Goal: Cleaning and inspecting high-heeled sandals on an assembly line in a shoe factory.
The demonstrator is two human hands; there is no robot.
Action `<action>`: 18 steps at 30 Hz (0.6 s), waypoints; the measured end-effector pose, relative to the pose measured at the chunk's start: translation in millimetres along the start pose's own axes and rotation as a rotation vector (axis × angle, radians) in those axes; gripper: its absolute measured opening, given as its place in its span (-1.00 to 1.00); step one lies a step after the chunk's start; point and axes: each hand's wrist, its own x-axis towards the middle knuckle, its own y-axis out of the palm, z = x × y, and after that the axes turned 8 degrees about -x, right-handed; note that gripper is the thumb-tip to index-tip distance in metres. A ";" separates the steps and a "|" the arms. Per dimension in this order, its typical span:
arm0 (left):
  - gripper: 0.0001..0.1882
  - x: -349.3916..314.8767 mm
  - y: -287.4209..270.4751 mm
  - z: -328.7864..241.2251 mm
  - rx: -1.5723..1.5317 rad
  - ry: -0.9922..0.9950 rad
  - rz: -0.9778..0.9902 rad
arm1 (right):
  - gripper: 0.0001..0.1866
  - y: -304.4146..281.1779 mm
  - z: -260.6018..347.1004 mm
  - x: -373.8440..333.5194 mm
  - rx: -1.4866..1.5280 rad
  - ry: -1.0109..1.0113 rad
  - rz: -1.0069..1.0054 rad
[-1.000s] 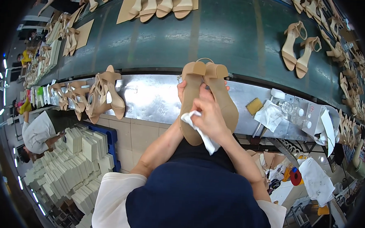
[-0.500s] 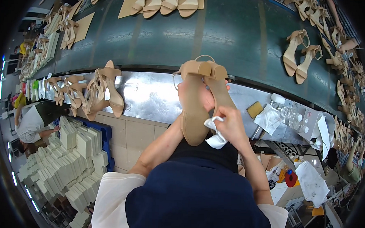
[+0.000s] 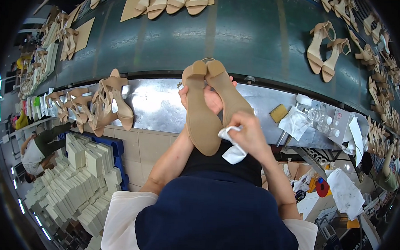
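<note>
A pair of tan heeled sandals is held soles up, block heels pointing away from me, one left sandal (image 3: 202, 125) and one right sandal (image 3: 230, 97). Beneath and around them, my left hand (image 3: 213, 101) grips both; its fingers show at the outer sides and between the shoes. My right hand (image 3: 246, 133) pinches a white cloth (image 3: 234, 154) against the front of the right sandal's sole, covering the toe. The cloth's loose end hangs down between the sandals and my lap.
A metal ledge (image 3: 154, 100) runs before me, with several sandals (image 3: 116, 99) at left. On its right lie a yellow sponge (image 3: 279, 113), another white cloth (image 3: 294, 123) and clear bottles (image 3: 321, 118). Beyond is a green conveyor belt (image 3: 185, 44) bearing sandals. Pale boxes (image 3: 79, 178) are stacked lower left.
The sandals have shifted slightly left in view and their soles are spread a little more apart. My right hand has moved a little up with the cloth, still at the right sandal's toe.
</note>
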 end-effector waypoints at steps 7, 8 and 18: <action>0.03 2.7 0.1 7.3 0.019 -0.041 0.023 | -0.86 41.5 28.9 7.4 -0.097 -0.129 -0.021; 0.04 -2.1 -1.2 5.7 -0.006 -0.033 0.026 | -0.86 43.5 20.4 -8.4 -0.145 -0.133 0.023; 0.06 -8.5 -6.9 -9.7 -0.061 -0.049 -0.082 | -0.33 6.0 -2.8 -22.6 -0.257 0.143 -0.255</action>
